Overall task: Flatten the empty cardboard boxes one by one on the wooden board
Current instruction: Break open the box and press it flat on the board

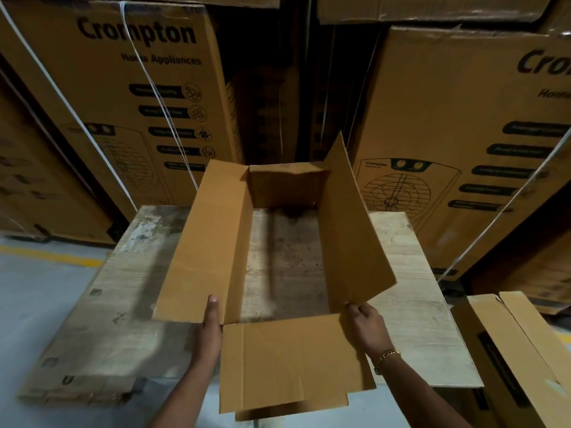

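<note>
An empty brown cardboard box (pixel 213 242) stands open on the wooden board (pixel 411 273), all four top flaps spread. Through the open box I see the board's worn surface. My left hand (pixel 211 322) grips the near corner of the left flap, thumb on top. My right hand (pixel 366 325), with a gold bracelet at the wrist, holds the near corner of the right flap, which stands tilted up. The near flap (pixel 293 362) hangs over the board's front edge toward me.
Tall stacked appliance cartons (pixel 129 97) with white straps wall off the back, close behind the board. Another brown box (pixel 525 350) stands at the right. Grey floor with a yellow line (pixel 49 257) lies to the left.
</note>
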A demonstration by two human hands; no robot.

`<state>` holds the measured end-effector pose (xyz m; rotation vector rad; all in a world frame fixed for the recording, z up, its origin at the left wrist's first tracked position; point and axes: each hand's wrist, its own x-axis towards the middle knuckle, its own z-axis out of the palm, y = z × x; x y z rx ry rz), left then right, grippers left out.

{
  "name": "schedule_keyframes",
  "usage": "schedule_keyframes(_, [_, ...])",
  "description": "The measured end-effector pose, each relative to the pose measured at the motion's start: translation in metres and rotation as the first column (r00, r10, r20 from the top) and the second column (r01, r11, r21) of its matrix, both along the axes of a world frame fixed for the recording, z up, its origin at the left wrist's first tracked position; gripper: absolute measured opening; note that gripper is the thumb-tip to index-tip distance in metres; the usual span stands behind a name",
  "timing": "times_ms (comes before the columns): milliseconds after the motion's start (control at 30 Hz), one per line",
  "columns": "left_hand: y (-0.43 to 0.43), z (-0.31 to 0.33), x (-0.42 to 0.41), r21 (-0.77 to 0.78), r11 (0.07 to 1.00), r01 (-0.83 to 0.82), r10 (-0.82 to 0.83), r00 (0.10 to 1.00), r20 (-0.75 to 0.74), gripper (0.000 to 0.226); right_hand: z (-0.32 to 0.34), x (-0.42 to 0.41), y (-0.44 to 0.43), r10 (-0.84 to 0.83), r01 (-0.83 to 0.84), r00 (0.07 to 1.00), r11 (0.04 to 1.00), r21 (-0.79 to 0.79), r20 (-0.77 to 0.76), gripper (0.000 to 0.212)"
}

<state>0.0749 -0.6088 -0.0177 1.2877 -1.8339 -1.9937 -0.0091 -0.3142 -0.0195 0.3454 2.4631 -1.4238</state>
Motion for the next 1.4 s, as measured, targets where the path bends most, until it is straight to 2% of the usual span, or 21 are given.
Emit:
schedule_keyframes(100, [0.006,0.021,-0.018,0.086,0.994,-0.073,0.082,0.99,-0.112,0.058,-0.003,-0.003,-0.001,-0.042,0.045,0.999,0.992,-0.116,0.027,0.036])
schedule_keyframes(200, [0.0,0.062,-0.025,0.056,0.982,-0.178,0.186,0.951,-0.246,0.052,0.004,-0.008,-0.006,-0.043,0.052,0.998,0.965,-0.256,0.044,0.049])
schedule_keyframes(267, [0.0,0.1,-0.023,0.017,0.977,-0.214,0.206,0.916,-0.344,0.042,0.013,-0.012,-0.017,-0.041,0.062,0.997,0.946,-0.317,0.071,0.05])
schedule_keyframes(367, [0.012,0.146,-0.013,-0.195,0.963,-0.185,0.08,0.891,-0.448,0.021,0.021,-0.02,-0.034,0.051,0.014,0.988,0.913,-0.407,0.148,0.046])
schedule_keyframes(400, [0.017,0.152,-0.009,-0.314,0.935,-0.164,0.006,0.894,-0.448,0.028,0.021,-0.022,-0.039,0.098,-0.015,0.978,0.915,-0.404,0.185,0.045])
schedule_keyframes(467, [0.031,0.153,-0.004,-0.564,0.823,-0.07,-0.178,0.911,-0.372,0.051,0.017,-0.026,-0.043,0.216,-0.114,0.937,0.932,-0.343,0.275,0.044])
schedule_keyframes(533, [0.043,0.143,-0.006,-0.753,0.657,0.017,-0.318,0.913,-0.257,0.053,0.014,-0.024,-0.035,0.31,-0.222,0.872,0.94,-0.259,0.38,0.044])
schedule_keyframes(600, [0.061,0.132,-0.01,-0.846,0.507,0.163,-0.418,0.905,-0.075,0.064,0.011,-0.019,-0.018,0.363,-0.329,0.829,0.932,-0.154,0.424,0.038])
schedule_keyframes(633, [0.07,0.124,-0.014,-0.883,0.399,0.248,-0.461,0.886,0.04,0.071,0.01,-0.016,-0.007,0.358,-0.339,0.837,0.933,-0.12,0.415,0.034])
schedule_keyframes(700, [0.088,0.106,-0.02,-0.924,0.147,0.353,-0.522,0.821,0.231,0.077,0.013,-0.011,0.015,0.289,-0.252,0.883,0.957,-0.145,0.37,0.027])
schedule_keyframes(767, [0.105,0.09,-0.024,-0.907,0.004,0.422,-0.597,0.729,0.337,0.068,0.028,-0.004,0.031,0.171,-0.081,0.933,0.957,-0.279,0.317,0.032])
schedule_keyframes(833, [0.118,0.08,-0.029,-0.891,-0.099,0.444,-0.645,0.653,0.397,0.063,0.048,0.004,0.045,0.102,0.036,0.956,0.888,-0.458,0.274,0.049])
schedule_keyframes(900, [0.128,0.079,-0.034,-0.876,-0.156,0.456,-0.647,0.624,0.439,0.07,0.071,0.012,0.054,0.11,0.059,0.969,0.77,-0.636,0.222,0.066])
schedule_keyframes(967, [0.131,0.084,-0.037,-0.828,-0.218,0.517,-0.632,0.572,0.523,0.083,0.093,0.018,0.057,0.094,0.054,0.981,0.71,-0.702,0.17,0.07])
schedule_keyframes(1000, [0.129,0.086,-0.038,-0.795,-0.245,0.555,-0.635,0.528,0.564,0.088,0.102,0.02,0.054,0.082,0.043,0.986,0.716,-0.696,0.146,0.065])
schedule_keyframes(1133, [0.1,0.095,-0.035,-0.73,-0.313,0.607,-0.681,0.393,0.618,0.097,0.117,0.02,0.033,-0.005,0.016,1.0,0.877,-0.48,0.024,0.037])
schedule_keyframes(1200, [0.074,0.101,-0.027,-0.713,-0.313,0.627,-0.698,0.357,0.621,0.106,0.118,0.021,0.026,-0.069,0.066,0.998,0.888,-0.454,0.01,0.036])
schedule_keyframes(1300, [0.015,0.098,-0.012,-0.713,-0.309,0.63,-0.639,0.418,0.646,0.115,0.119,0.023,0.025,-0.13,0.118,0.992,0.89,-0.44,0.002,0.035])
schedule_keyframes(1400, [-0.039,0.09,0.002,-0.715,-0.278,0.641,-0.524,0.523,0.672,0.11,0.117,0.022,0.029,-0.131,0.121,0.991,0.919,-0.376,-0.003,0.042])
